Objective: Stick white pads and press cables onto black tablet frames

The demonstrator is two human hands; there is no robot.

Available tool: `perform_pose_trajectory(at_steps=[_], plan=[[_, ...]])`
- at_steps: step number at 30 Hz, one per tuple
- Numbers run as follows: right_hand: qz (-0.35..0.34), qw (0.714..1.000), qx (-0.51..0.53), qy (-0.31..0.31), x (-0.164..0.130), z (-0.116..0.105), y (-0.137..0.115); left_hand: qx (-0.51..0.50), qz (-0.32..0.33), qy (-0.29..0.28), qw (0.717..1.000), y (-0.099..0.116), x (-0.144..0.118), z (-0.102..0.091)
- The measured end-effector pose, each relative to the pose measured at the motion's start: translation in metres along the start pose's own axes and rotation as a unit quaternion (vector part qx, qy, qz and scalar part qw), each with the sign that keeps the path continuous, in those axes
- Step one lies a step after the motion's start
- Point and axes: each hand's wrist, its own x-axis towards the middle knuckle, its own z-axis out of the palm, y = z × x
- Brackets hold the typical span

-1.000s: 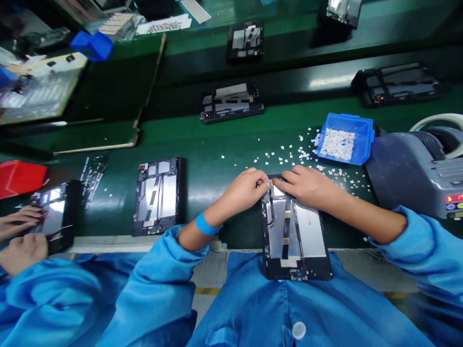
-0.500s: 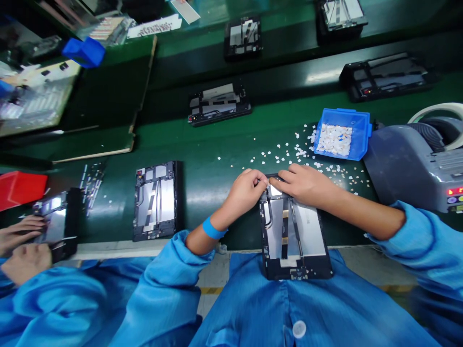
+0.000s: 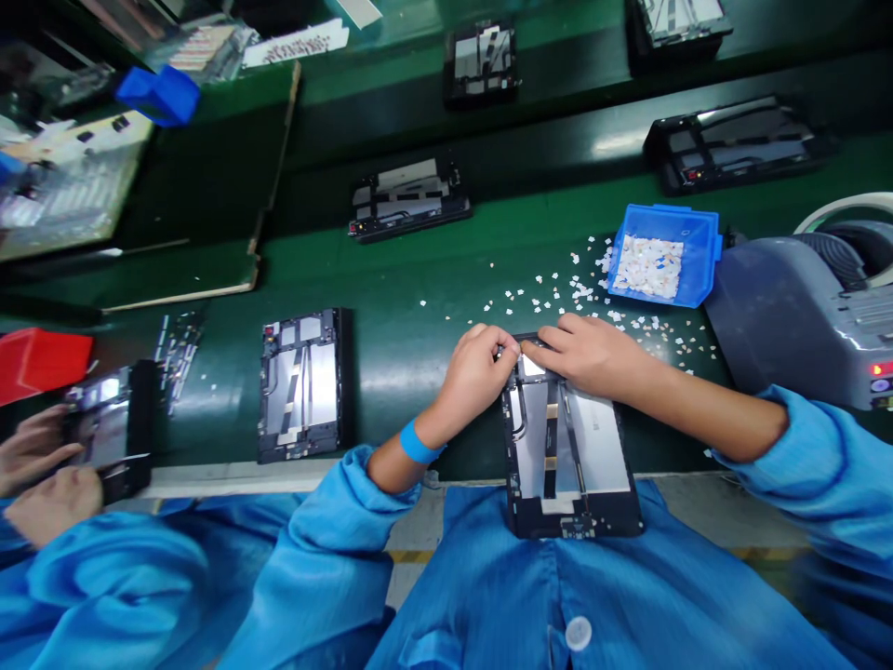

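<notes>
An opened tablet (image 3: pixel 606 456) with its inner parts showing lies in front of me, its near end overhanging the bench edge against my blue smock. At its far left corner, my left hand (image 3: pixel 481 368) is closed in a pinch; what sits between thumb and fingertip is too small to make out. Close beside it, my right hand (image 3: pixel 593 358) rests on the tablet's far edge, fingers stretched out and fingertips near the same corner. The hands cover most of that far edge. A blue band circles my left wrist.
Small white pieces lie scattered beyond the tablet, near a blue bin (image 3: pixel 703 256) of such pieces. A grey tape dispenser (image 3: pixel 774 307) stands right. Another opened tablet (image 3: pixel 321 372) lies left; several more sit farther back. A co-worker's hands (image 3: pixel 56 493) work on a tablet at far left.
My hands stay at the same corner of the tablet with hardly any movement. Two tablets on the middle strip have shifted left; those at the far back have shifted right.
</notes>
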Motion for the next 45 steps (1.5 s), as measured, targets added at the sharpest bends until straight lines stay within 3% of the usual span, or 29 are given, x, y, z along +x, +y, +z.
perform_pose_trajectory(at_steps=[5,10,18,24,28,31,34,37,39,41,43,45], plan=[[0.006,1.000,0.003,0.000,0.000,0.000,-0.001,0.017,-0.005,0.022,1.000,0.003,-0.005,0.006],[0.005,1.000,-0.001,0.004,-0.001,0.001,-0.002,-0.085,-0.080,0.055,0.992,0.001,-0.003,0.013],[-0.006,1.000,-0.020,0.012,0.000,0.000,0.000,-0.295,-0.185,-0.034,0.937,-0.002,0.017,0.012],[-0.001,1.000,-0.008,0.002,-0.004,0.005,0.001,-0.213,-0.141,-0.054,0.965,-0.003,0.020,0.006],[0.007,1.000,-0.007,0.008,-0.003,0.009,0.002,-0.080,-0.061,-0.003,0.995,0.001,0.011,0.006],[0.007,1.000,0.006,0.021,-0.002,0.008,0.004,0.000,-0.023,0.020,1.000,0.003,0.004,0.005],[0.072,0.992,0.054,0.086,-0.022,-0.002,0.000,0.002,-0.008,0.051,0.999,-0.001,-0.013,0.000],[0.246,0.950,0.119,0.153,-0.065,-0.015,-0.020,-0.045,-0.046,0.082,0.995,-0.011,-0.047,-0.003],[0.334,0.920,0.175,0.106,-0.094,-0.023,-0.044,-0.055,-0.048,0.031,0.997,-0.012,-0.076,0.002],[0.360,0.903,0.234,0.032,-0.113,-0.031,-0.071,-0.052,-0.024,-0.023,0.998,-0.006,-0.101,0.012],[0.372,0.885,0.278,-0.004,-0.117,-0.040,-0.095,-0.057,-0.006,-0.029,0.998,0.005,-0.117,0.019],[0.379,0.869,0.319,0.001,-0.107,-0.051,-0.109,-0.095,-0.007,0.002,0.995,0.011,-0.121,0.018]])
